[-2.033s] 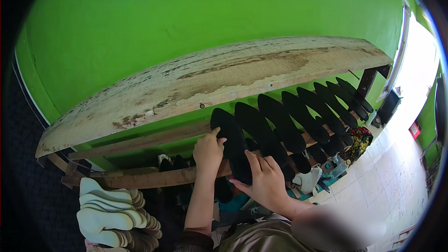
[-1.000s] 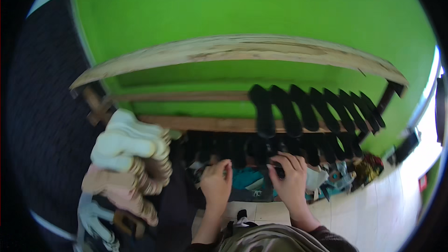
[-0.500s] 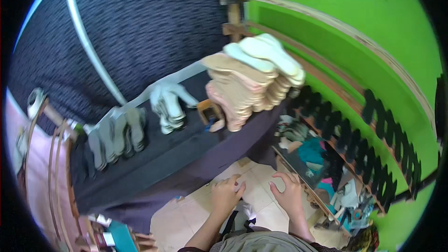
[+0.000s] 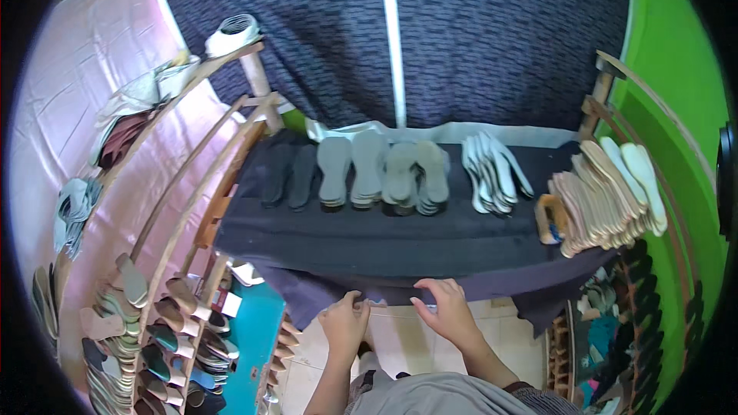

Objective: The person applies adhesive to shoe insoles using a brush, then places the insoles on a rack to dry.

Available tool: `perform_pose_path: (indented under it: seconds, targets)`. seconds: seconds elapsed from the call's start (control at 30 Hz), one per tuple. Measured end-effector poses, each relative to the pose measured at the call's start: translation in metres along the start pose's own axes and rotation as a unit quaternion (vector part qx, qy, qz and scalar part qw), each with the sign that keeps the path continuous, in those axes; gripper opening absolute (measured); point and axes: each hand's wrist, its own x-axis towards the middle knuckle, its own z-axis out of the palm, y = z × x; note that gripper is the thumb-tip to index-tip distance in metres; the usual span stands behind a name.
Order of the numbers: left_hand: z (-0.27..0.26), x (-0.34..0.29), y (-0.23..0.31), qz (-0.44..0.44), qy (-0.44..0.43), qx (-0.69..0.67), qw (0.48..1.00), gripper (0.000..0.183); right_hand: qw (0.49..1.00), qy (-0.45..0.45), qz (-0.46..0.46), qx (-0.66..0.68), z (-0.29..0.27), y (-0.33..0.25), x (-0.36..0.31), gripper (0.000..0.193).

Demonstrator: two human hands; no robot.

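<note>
My left hand (image 4: pixel 345 323) hovers near the front edge of a table draped with dark cloth (image 4: pixel 323 250), its fingers curved and apart around nothing. To its right my right hand (image 4: pixel 447 313) is also open and empty, thumb spread from the fingers. Both are apart from the shoe insoles on the table. These lie in a row: black insoles (image 4: pixel 278 173), grey insoles (image 4: pixel 367 165), grey-beige insoles (image 4: pixel 432 173), then white ones (image 4: pixel 492 173) fanned out. At the right end stands a tall stack of beige insoles (image 4: pixel 600 200) with white insoles (image 4: pixel 644 184) on it.
A small wooden box (image 4: pixel 550 219) sits beside the beige stack. Wooden racks with shoe parts (image 4: pixel 165 338) line the left, near a teal panel (image 4: pixel 254 330). On the right, dark soles (image 4: pixel 649 323) hang on rails by a green wall (image 4: pixel 684 69). Dark patterned curtains (image 4: pixel 500 38) hang behind.
My view has swung to the left, so the table now lies straight ahead and the left racks show. Both hands remain raised, open and empty.
</note>
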Motion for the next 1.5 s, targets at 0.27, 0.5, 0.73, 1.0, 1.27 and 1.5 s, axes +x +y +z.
perform_pose_path:
  seconds: [0.27,0.5,0.73,1.0,1.27,1.5]
  targets:
    - [-0.057,0.093,-0.1,-0.022,0.133,0.032,0.99,0.022,0.995,-0.026,-0.077,0.06,0.143,-0.046,0.121,0.025]
    - [-0.047,0.122,-0.148,-0.019,0.133,0.019,0.991,0.037,0.993,-0.004,-0.106,0.046,0.268,-0.025,0.222,0.049]
    - [-0.019,0.173,-0.176,0.06,0.16,0.081,0.982,0.039,0.989,0.016,-0.092,-0.115,0.341,-0.005,0.288,0.073]
    - [-0.008,0.193,-0.194,0.001,0.169,0.086,0.982,0.037,0.988,0.027,-0.087,-0.128,0.36,0.007,0.298,0.074]
    - [0.002,0.191,-0.197,0.005,0.161,0.083,0.983,0.037,0.989,-0.07,-0.01,-0.131,0.339,-0.001,0.291,0.065]
    - [0.004,0.183,-0.189,0.022,0.154,0.059,0.986,0.034,0.985,0.033,-0.07,-0.151,0.326,-0.005,0.284,0.058]
